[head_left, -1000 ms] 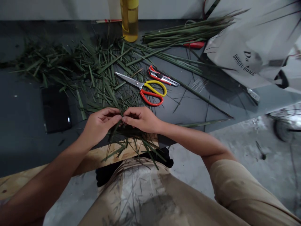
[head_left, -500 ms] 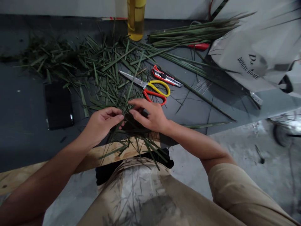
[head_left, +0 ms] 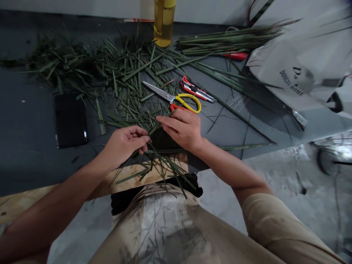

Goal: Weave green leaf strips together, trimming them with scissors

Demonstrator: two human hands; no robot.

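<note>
My left hand (head_left: 126, 143) pinches green leaf strips between thumb and fingertips near the table's front edge. A leaf strip (head_left: 154, 129) runs from that pinch up to my right hand (head_left: 183, 128), whose fingers are closed over it; its far end is hidden there. Loose strip ends (head_left: 173, 167) hang below my hands. Just beyond the right hand lie scissors (head_left: 169, 96), the yellow handle showing and the red one partly covered. A red utility knife (head_left: 196, 91) lies beside them. Cut leaf pieces (head_left: 123, 88) are heaped past my fingers.
A dark phone (head_left: 70, 120) lies at the left. At the back stand a bottle of yellow liquid (head_left: 164, 25) and, to its right, a bundle of long leaves (head_left: 220, 42). A white bag (head_left: 297, 69) sits at the right. Bare wood (head_left: 110, 183) edges the table's front.
My right hand has moved up and right and now partly covers the red scissor handle. The strip that stuck up past the scissors has been drawn down between my hands.
</note>
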